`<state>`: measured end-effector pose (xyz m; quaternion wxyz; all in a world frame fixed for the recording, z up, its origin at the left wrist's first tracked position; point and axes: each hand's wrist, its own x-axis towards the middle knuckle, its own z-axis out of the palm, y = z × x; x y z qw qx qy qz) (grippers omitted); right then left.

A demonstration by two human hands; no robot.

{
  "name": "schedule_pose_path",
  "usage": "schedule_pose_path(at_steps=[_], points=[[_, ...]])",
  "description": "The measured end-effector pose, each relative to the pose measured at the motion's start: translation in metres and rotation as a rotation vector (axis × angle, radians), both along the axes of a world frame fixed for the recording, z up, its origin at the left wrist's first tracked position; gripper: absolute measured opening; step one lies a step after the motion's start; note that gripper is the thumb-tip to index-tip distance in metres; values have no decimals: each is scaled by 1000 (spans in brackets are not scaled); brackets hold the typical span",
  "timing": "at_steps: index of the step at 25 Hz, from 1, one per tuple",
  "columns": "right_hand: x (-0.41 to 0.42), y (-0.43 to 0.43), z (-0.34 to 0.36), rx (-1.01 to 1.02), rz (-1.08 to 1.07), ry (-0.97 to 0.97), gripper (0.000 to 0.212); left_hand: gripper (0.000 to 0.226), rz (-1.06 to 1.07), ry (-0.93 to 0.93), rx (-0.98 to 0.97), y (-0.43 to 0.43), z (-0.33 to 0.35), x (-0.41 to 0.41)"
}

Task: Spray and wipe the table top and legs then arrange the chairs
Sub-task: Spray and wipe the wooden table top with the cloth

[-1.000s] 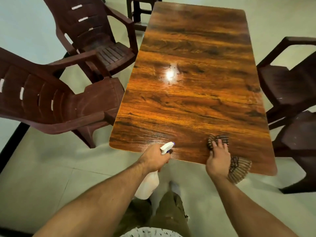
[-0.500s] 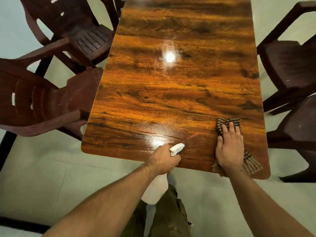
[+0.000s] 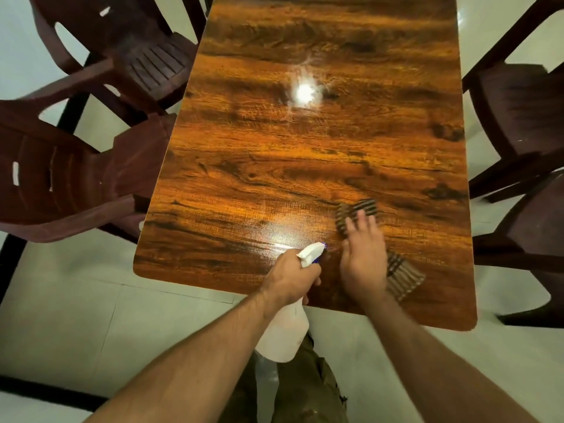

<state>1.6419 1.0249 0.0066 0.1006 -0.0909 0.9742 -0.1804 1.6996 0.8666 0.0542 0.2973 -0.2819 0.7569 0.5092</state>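
Two hands are working at the near end of the worktop point(image 3: 305, 166), lower centre of the frame. The left hand point(image 3: 290, 276) grips the spray bottle point(image 3: 285, 334) at the neck, fingers wrapped round the trigger end. Its nozzle point(image 3: 311, 253) points up-frame over the wood, and the bottle body hangs below the edge, over the floor point(image 3: 91, 315). The right hand point(image 3: 363, 257) lies flat on the striped cloth point(image 3: 403, 277), fingers straight, pressing it down just beside the nozzle. That hand is blurred, which I read as a wipe stroke. A wet sheen shows just up-frame of the nozzle.

Step in hand: spray-and-wipe of the top, near end only. By my estimate the upper half of the frame is not yet covered. The legs are hidden under the top. The chairs point(image 3: 61, 184), two at left of frame and two at right, stand at odd angles and are not arranged.

Next move calls for:
- dragging the cloth through the wet patch toward lower left
- even palm pressure so the cloth doesn't bunch
- then respraying further up-frame and following with the cloth
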Motion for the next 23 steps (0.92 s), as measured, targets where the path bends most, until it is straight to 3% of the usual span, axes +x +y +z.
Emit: schedule_pose_path(at_steps=[3, 5, 6, 9, 10, 11, 12, 15, 17, 18, 20, 22, 23], points=[[51, 11, 6, -18, 583, -61, 54, 22, 51, 49, 10, -14, 8, 4], [30, 42, 7, 74, 654, -66, 55, 23, 39, 57, 5, -23, 12, 9], [16, 52, 6, 128, 530, -52, 55, 23, 41, 58, 0, -27, 13, 11], [-18, 39, 6, 143, -179, -23, 54, 17, 71, 86, -2, -39, 16, 21], [-18, 14, 7, 136, -324, -37, 55, 17, 79, 98, -5, -43, 17, 25], [-10, -14, 7, 135, -338, -40, 57, 17, 85, 103, -13, -48, 18, 30], [4, -36, 7, 139, -210, -31, 58, 18, 95, 102, -18, -53, 19, 32], [51, -46, 8, 126, 523, -55, 57, 19, 123, 98, 1, -65, 22, 36], [42, -13, 13, 94, 764, -74, 57, 17, 100, 92, -18, -68, 25, 40], [33, 1, 12, 120, 767, -47, 57, 16, 91, 87, -33, -69, 26, 42], [19, 12, 6, 138, 401, 5, 57, 16, 104, 74, -58, -77, 26, 49], [7, -18, 8, 98, -267, -17, 58, 17, 144, 51, -75, -87, 21, 55], [8, -50, 13, 77, -482, -66, 59, 17, 164, 36, -86, -91, 19, 58]])
